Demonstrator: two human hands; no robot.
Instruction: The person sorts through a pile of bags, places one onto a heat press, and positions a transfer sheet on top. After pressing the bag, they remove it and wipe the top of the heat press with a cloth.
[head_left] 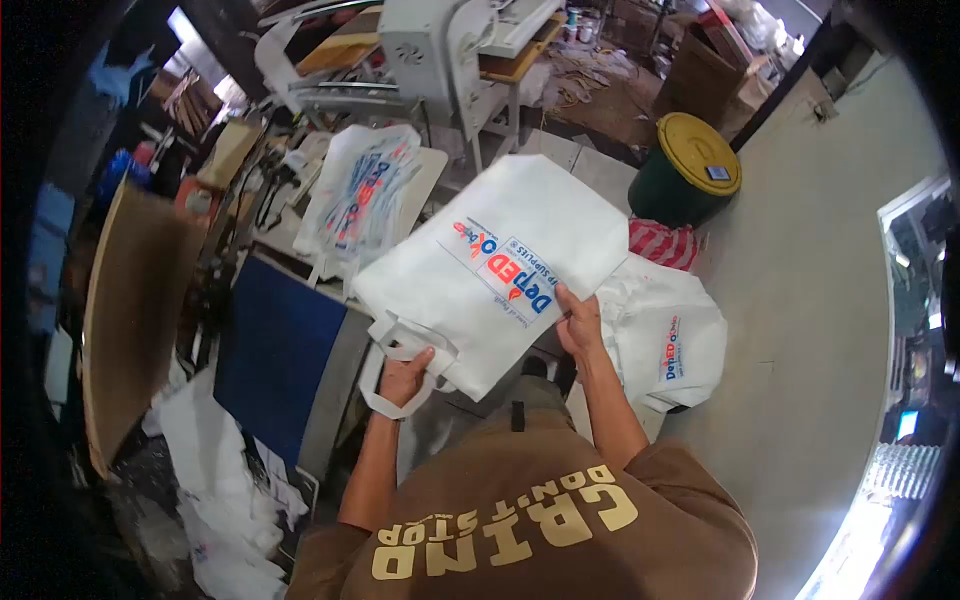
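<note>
A white bag [420, 270] with blue and red print is held up in front of me, tilted, its handles toward the lower left. My left hand [405, 378] grips it at the handles, thumb on top. At its lower right edge my right hand [578, 322] pinches the fabric near the print, the other fingers partly hidden behind. Several similar printed bags [345, 190] lie stacked on a light board at the upper left. Another pile of white bags [690, 345] sits to the right of my right hand.
A dark green bin with a yellow lid [700, 155] stands at the upper right, beside a red-and-white striped bag [663, 243]. A machine [425, 60] is at the top. A blue panel [275, 350] and curved brown board [135, 320] are left. White fabric [215, 480] lies lower left.
</note>
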